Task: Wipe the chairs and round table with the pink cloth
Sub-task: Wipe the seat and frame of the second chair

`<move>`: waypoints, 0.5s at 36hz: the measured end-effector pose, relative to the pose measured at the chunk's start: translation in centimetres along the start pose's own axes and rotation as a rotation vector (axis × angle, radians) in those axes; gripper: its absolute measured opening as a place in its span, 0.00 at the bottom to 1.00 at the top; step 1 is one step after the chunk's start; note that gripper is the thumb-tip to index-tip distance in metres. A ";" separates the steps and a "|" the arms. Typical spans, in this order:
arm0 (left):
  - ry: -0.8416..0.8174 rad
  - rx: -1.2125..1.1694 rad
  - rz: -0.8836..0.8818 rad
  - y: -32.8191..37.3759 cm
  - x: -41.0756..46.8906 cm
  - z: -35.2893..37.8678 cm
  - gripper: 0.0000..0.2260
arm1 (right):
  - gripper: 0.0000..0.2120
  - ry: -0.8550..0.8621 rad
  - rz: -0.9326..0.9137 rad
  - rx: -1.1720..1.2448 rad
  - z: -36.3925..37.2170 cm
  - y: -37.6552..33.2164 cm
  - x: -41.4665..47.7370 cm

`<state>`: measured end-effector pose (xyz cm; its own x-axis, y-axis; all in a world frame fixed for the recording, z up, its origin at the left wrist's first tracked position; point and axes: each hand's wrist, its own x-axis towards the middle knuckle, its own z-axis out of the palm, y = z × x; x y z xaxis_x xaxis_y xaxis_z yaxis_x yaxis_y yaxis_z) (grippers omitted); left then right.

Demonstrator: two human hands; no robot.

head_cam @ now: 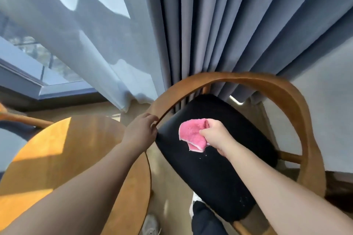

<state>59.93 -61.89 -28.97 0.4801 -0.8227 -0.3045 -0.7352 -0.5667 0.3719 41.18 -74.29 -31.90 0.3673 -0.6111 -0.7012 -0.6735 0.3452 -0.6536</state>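
Observation:
A wooden chair with a curved backrest rail (248,80) and a black padded seat (215,170) stands in front of me. My left hand (142,129) grips the left end of the rail, where it meets the seat's edge. My right hand (215,134) holds the bunched pink cloth (192,135) pressed on the far left part of the black seat. The round wooden table (76,158) lies at the lower left, under my left forearm, part sunlit.
Blue-grey curtains (219,25) hang right behind the chair, with a sheer white curtain (91,44) and a window to the left. A second chair's edge (21,120) shows at far left. My legs and shoes (194,208) are below, between table and chair.

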 end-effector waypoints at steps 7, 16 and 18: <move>0.021 0.094 0.032 -3.4 6.8 5.2 0.14 | 0.15 -0.049 -0.066 -0.176 2.1 1.5 8.7; 0.122 0.071 0.156 -6.7 10.8 9.7 0.21 | 0.24 -0.230 -0.498 -0.980 10.2 7.5 17.5; 0.119 0.068 0.122 -6.8 10.8 9.8 0.23 | 0.28 -0.348 -0.488 -1.189 12.1 9.6 17.6</move>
<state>65.47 -66.47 -43.40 0.4358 -0.8869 -0.1530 -0.8201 -0.4614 0.3384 48.97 -73.16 -53.96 0.7536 -0.2189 -0.6199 -0.5077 -0.7927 -0.3373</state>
